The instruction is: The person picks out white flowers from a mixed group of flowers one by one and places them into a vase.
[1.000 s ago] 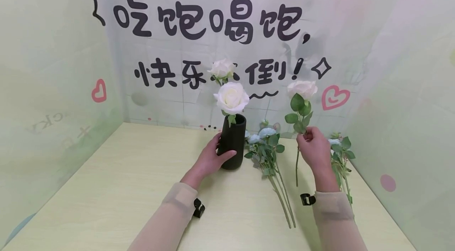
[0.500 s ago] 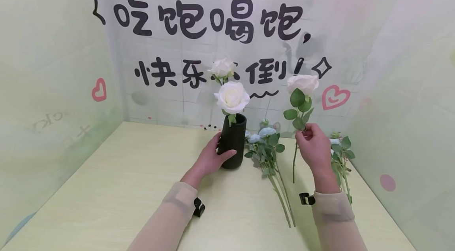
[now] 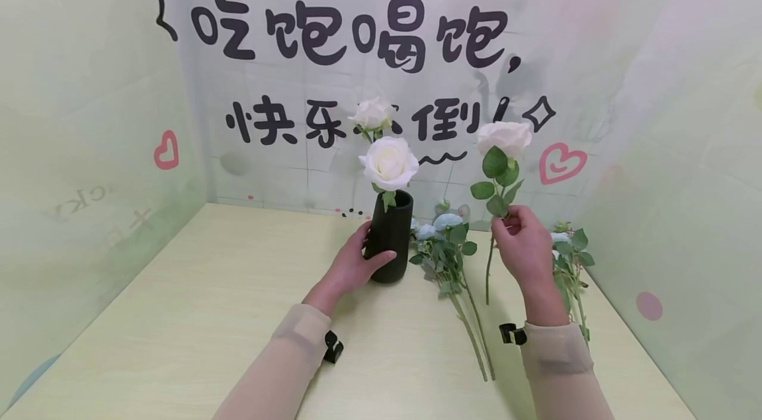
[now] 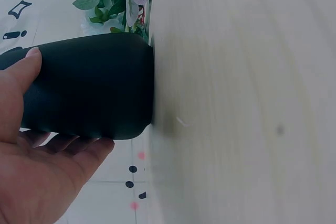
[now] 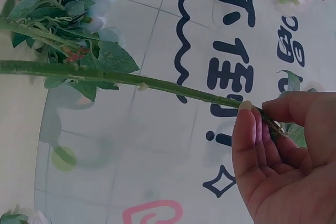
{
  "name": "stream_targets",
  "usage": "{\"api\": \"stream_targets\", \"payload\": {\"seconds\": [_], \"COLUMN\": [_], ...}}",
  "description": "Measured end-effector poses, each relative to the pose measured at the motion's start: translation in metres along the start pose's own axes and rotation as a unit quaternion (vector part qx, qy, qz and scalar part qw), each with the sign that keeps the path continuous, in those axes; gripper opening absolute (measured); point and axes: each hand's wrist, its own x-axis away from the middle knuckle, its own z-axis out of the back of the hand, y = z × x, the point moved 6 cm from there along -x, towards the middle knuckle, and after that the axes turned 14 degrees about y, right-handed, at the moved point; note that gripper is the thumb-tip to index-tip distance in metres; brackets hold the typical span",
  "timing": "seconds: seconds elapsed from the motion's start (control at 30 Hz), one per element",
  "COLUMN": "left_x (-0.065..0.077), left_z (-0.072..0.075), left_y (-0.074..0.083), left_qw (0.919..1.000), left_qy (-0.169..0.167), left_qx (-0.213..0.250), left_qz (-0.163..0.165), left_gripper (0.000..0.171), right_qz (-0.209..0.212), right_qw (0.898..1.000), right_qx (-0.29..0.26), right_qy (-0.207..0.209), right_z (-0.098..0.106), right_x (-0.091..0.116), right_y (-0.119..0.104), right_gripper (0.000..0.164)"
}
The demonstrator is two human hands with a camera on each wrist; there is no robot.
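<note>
A black vase (image 3: 389,238) stands upright on the table with two white roses (image 3: 389,163) rising from it. My left hand (image 3: 351,264) grips the vase around its side; in the left wrist view the thumb lies on one face and the fingers (image 4: 97,153) on the other. To the right, my right hand (image 3: 525,248) pinches the stem of a pale pinkish-white rose (image 3: 505,139) just below its leaves. This rose is upright, its stem (image 5: 173,90) hanging free above the table. The vase's inside is hidden from view.
Light blue flowers (image 3: 443,225) with long green stems lie on the table between the vase and my right hand. Another bunch of flowers (image 3: 573,248) lies at the right, partly behind my right arm. Printed walls (image 3: 286,175) enclose the table (image 3: 238,294) at the back and sides.
My right hand has shifted slightly left and up, carrying the rose, whose stem end has risen. My left hand and the vase have stayed put.
</note>
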Motion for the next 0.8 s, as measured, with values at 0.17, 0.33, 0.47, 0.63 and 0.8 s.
{"api": "stream_targets", "payload": {"seconds": [0.17,0.33,0.47,0.63,0.8], "left_x": [0.0,-0.001,-0.001,-0.001,0.0], "left_z": [0.0,-0.001,0.0,0.0,-0.001], "left_y": [-0.001,-0.002,-0.002,-0.002,-0.002], "left_qw": [1.0,1.0,1.0,1.0,1.0], "left_qy": [0.003,0.003,0.002,0.001,0.001], "left_qx": [-0.001,-0.003,-0.002,-0.002,-0.003], "left_qz": [-0.004,-0.003,-0.001,-0.001,0.001], "left_gripper": [0.089,0.088,0.09,0.091,0.09], "right_qz": [0.011,0.007,0.009,0.018,0.021], "right_qw": [1.0,1.0,0.999,0.999,0.999], "right_qx": [-0.005,-0.025,-0.03,-0.036,-0.045], "right_qy": [0.002,-0.006,-0.007,0.0,0.0], "right_z": [0.002,0.004,0.005,0.007,0.007], "right_x": [0.001,0.003,0.005,0.008,0.01], "right_y": [-0.005,-0.012,-0.018,-0.024,-0.029], "right_gripper": [0.026,0.028,0.028,0.026,0.025]}}
